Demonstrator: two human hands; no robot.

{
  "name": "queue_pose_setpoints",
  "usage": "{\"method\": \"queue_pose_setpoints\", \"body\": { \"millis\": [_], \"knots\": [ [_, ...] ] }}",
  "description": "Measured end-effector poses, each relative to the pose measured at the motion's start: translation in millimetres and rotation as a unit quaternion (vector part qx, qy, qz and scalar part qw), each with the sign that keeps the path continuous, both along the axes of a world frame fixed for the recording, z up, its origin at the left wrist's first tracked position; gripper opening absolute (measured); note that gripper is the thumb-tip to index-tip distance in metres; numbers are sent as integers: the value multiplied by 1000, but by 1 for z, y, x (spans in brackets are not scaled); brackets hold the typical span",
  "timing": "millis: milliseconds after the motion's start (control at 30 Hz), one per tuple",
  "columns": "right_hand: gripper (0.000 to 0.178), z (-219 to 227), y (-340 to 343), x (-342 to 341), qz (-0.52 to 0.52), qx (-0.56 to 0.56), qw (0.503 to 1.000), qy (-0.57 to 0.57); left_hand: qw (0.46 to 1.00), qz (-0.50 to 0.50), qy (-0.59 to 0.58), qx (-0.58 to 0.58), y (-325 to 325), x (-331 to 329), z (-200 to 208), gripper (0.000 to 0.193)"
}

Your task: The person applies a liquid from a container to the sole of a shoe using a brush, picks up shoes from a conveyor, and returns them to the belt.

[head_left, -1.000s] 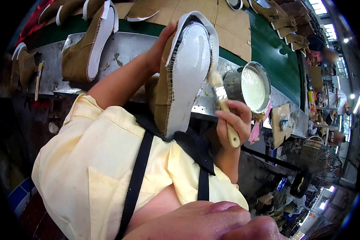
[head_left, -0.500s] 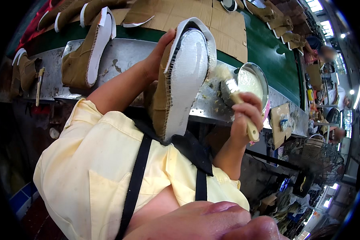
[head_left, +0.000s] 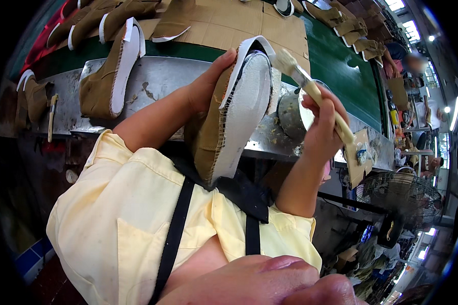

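Note:
My left hand (head_left: 212, 81) is closed round the far end of a brown suede boot (head_left: 245, 101), which is held with its white, stitched-edge sole toward me and its lower end against my apron. A white strip stands out from the sole's far end. My right hand (head_left: 324, 124) grips the wooden handle of a paintbrush (head_left: 314, 91). The bristles are beside the strip's right edge; whether they touch it I cannot tell. Behind my right hand stands a metal pot (head_left: 290, 116) of white, creamy liquid, now partly hidden.
Another brown boot (head_left: 99, 89) lies on the metal bench (head_left: 155, 71) at left. A second brush (head_left: 52, 117) lies near the bench's left edge. Several boots rest on cardboard (head_left: 229, 25) and a green surface (head_left: 341, 61) behind. A fan (head_left: 399, 198) stands at right, with a person (head_left: 397, 56) beyond.
My right hand has lifted the brush away from the pot, up to the strip at the sole's far end. The boot has tilted slightly in my left hand. The sole looks less glossy.

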State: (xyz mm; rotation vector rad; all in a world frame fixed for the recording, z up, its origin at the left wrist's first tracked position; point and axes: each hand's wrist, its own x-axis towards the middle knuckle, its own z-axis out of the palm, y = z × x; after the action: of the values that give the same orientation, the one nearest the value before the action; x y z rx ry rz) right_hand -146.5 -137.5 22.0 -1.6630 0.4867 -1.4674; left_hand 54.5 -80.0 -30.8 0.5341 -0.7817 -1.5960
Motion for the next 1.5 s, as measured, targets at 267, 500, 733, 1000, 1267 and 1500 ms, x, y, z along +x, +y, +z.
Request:
{"method": "queue_pose_setpoints", "body": {
  "millis": [267, 500, 733, 1000, 1267, 1500],
  "knots": [
    [17, 10, -1, 19, -58, 18, 998, -6, 999, -17, -28, 0, -2, -4, 3, 77],
    [19, 28, -3, 14, -145, 58, 987, 48, 999, -30, -40, 2, -3, -3, 1, 81],
    [18, 22, 1, 0, -182, 98, 973, 103, 965, -71, -235, -94, 15, -1, -7, 88],
    [13, 10, -13, -6, -14, -12, 1000, -3, 984, -62, -143, -82, 18, 3, -19, 83],
    [14, -6, -17, 44, 133, -138, 981, 5, 993, -6, -87, -85, 9, 5, -25, 71],
    [12, -3, -12, 54, -112, -94, 988, 40, 991, -44, -96, -84, 11, 14, -40, 101]
  ]
}}
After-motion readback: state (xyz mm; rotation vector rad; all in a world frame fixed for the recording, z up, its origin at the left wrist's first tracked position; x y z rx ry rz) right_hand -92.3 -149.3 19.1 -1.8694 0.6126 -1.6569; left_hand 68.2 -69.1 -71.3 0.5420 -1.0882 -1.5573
